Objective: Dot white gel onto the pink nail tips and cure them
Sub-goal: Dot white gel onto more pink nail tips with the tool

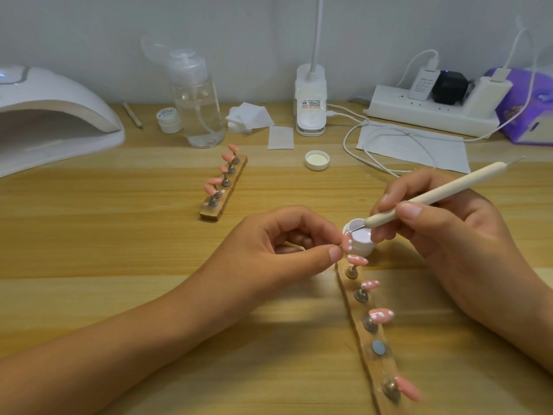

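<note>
Two wooden strips lie on the table (119,250). The far strip (223,190), left of centre, carries five pink nail tips on small metal stands. The near strip (369,330), on the right, carries four: three with white dots (381,314) and one plain pink tip (408,388) at its near end, with one bare stand (378,347) between them. A further dotted tip (348,242) is pinched between the thumb and forefinger of the left hand (287,250), whose other fingers curl inward; this tip is just beside the open pot of white gel (362,239) at the strip's far end. The right hand (434,232) grips one dotting pen (443,194) like a pencil, its fine point down in the pot. The pot's lid (317,160) lies farther back, upside down. One white curing lamp (51,115) stands at the far left, well apart from both strips.
</note>
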### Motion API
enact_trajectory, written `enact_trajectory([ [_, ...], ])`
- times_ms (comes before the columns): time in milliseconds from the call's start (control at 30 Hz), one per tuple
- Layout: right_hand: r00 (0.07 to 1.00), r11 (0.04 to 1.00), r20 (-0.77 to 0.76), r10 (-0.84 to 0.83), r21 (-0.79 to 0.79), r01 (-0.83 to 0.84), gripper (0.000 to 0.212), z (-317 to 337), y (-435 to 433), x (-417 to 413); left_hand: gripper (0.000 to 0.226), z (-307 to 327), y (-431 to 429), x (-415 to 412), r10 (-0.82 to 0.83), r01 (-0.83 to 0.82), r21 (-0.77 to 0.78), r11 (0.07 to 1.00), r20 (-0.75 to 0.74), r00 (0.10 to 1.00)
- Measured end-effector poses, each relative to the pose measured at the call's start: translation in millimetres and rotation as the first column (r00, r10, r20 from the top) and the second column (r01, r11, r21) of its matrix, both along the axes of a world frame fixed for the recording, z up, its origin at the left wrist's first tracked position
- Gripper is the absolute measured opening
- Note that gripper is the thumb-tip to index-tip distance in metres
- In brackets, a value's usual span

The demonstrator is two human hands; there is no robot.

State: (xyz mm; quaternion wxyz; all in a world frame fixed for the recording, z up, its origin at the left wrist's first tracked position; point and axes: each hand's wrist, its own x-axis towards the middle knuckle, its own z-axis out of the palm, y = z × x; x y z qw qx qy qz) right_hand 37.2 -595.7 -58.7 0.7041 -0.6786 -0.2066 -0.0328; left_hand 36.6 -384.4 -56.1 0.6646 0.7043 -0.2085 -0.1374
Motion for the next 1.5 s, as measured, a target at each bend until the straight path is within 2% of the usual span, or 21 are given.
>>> enact_trajectory([
  [500, 1.000, 1.000, -0.005, -0.006, 0.004, 0.006, 0.012, -0.3, -1.7, 1.0, 0.014, -1.4, 1.3, 0.6, -0.001, 0.001, -0.007, 1.000, 0.005, 1.000],
  [700, 0.999, 0.995, -0.041, -0.020, 0.096, 0.024, 0.014, 1.0, -5.0, 5.6, 0.020, -2.3, 0.9, 1.9, 0.060, -0.066, -0.101, 0.993, -0.068, 0.996],
  [800, 0.997, 0.988, -0.064, -0.039, 0.146, 0.048, 0.013, 1.5, -5.8, 8.6, 0.014, -1.0, 0.9, 1.3, 0.069, -0.082, -0.141, 0.987, -0.095, 0.993],
  [867, 0.995, 0.983, -0.085, -0.057, 0.167, 0.071, 0.012, 1.7, -7.2, 10.6, 0.013, 0.8, 1.4, -1.7, 0.084, -0.091, -0.143, 0.986, -0.057, 0.995],
  [933, 0.992, 0.981, -0.102, -0.069, 0.176, 0.086, 0.012, 1.7, -9.1, 12.2, 0.013, 3.1, 2.3, -8.6, 0.090, -0.081, -0.084, 0.993, 0.109, 0.990],
  [967, 0.992, 0.980, -0.107, -0.072, 0.178, 0.091, 0.012, 1.6, -9.7, 12.8, 0.010, 4.4, 1.8, -13.2, 0.074, -0.069, -0.026, 0.997, 0.261, 0.962],
  [1033, 0.990, 0.978, -0.115, -0.076, 0.183, 0.096, 0.012, 0.9, -10.1, 13.8, 0.006, 7.0, -1.0, -22.5, 0.008, -0.068, 0.092, 0.993, 0.538, 0.843],
  [1100, 0.990, 0.977, -0.116, -0.076, 0.188, 0.097, 0.011, 0.2, -10.0, 14.0, 0.007, 6.8, -4.2, -28.5, -0.052, -0.088, 0.174, 0.981, 0.671, 0.740],
  [1233, 0.990, 0.981, -0.117, -0.074, 0.171, 0.094, 0.011, 0.5, -10.4, 12.9, 0.012, 1.9, -5.7, -32.1, -0.189, -0.159, 0.340, 0.927, 0.788, 0.586],
  [1333, 0.991, 0.982, -0.115, -0.075, 0.167, 0.093, 0.011, 0.6, -10.3, 12.7, 0.014, -1.3, -6.8, -33.3, -0.225, -0.225, 0.375, 0.899, 0.837, 0.499],
  [1500, 0.993, 0.987, -0.084, -0.085, 0.129, 0.095, 0.010, 1.3, -9.9, 10.7, 0.016, -3.2, -6.6, -31.6, -0.289, -0.230, 0.417, 0.880, 0.852, 0.437],
])
